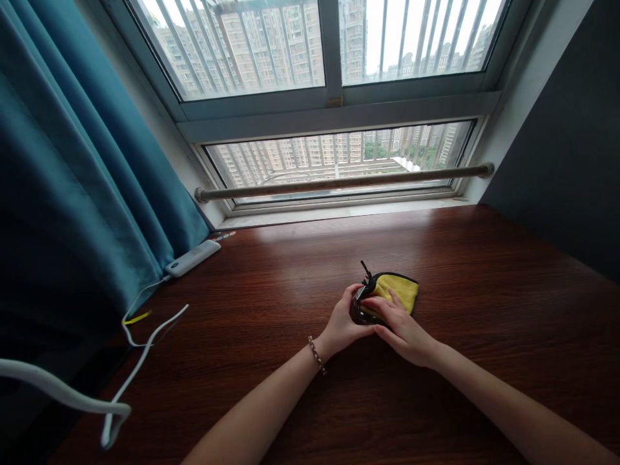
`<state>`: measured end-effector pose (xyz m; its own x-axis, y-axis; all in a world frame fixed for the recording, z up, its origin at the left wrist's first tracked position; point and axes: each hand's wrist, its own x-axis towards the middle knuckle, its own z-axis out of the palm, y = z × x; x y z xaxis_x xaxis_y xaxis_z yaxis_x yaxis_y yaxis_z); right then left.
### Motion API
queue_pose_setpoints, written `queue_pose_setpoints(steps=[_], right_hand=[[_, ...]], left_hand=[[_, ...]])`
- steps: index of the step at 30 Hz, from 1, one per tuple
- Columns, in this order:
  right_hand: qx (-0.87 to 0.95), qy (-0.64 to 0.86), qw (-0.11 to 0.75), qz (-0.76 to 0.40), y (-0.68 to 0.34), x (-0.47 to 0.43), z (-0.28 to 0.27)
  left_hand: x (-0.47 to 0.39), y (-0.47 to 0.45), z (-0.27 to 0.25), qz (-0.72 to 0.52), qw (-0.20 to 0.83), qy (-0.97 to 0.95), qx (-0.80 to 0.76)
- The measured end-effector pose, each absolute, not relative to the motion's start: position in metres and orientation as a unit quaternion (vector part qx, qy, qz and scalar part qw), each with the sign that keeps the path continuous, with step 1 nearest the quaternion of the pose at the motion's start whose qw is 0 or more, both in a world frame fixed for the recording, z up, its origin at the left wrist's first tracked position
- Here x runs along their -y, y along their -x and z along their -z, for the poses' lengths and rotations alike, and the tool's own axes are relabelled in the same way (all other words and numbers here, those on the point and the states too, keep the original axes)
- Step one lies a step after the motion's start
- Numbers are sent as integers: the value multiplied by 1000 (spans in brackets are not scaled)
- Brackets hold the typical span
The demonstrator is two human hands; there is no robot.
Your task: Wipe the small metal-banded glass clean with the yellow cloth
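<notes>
A small dark, glossy object (359, 311) with a short black cord (365, 271) at its top is held above the brown tabletop. My left hand (345, 324) is closed around its left side, thumb underneath and fingers behind. Just right of it is a yellow cloth (398, 289) with black edging. My right hand (402, 328) presses the cloth against the dark object, its fingers lying over both. The two thumbs meet near the bottom. Fingers cover much of the dark object, so its exact kind cannot be made out.
The brown wood-grain tabletop (271, 278) runs up to a window with a metal rail (339, 185). On the left are a blue curtain (87, 161), a white power strip (192, 258), a white cable (138, 368) and a yellow tie (138, 318). A dark wall (566, 161) stands right.
</notes>
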<state>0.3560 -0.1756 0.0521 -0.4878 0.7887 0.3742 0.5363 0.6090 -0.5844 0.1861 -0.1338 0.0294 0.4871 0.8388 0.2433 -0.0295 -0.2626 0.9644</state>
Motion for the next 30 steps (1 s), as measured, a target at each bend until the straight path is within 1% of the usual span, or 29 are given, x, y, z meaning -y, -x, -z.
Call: queue_pose_setpoints(steps=[7, 11, 14, 17, 21, 26, 30], right_hand=[[823, 357, 343, -280, -363, 169, -53], [817, 363, 345, -287, -362, 169, -60], [829, 387, 327, -235, -358, 172, -61], [846, 408, 312, -143, -354, 176, -57], [857, 416, 299, -49, -351, 181, -51], [841, 444, 308, -4, -348, 184, -51], [845, 429, 321, -15, -346, 184, -54]], left_hand=[[136, -186, -36, -398, 531, -682, -307], [137, -186, -36, -390, 525, -691, -306], [137, -186, -35, -391, 510, -700, -311], [137, -185, -31, -390, 496, -705, -323], [134, -185, -28, -394, 523, -688, -313], [132, -186, -28, -417, 560, -653, -293], [131, -184, -29, -424, 588, -633, -272]])
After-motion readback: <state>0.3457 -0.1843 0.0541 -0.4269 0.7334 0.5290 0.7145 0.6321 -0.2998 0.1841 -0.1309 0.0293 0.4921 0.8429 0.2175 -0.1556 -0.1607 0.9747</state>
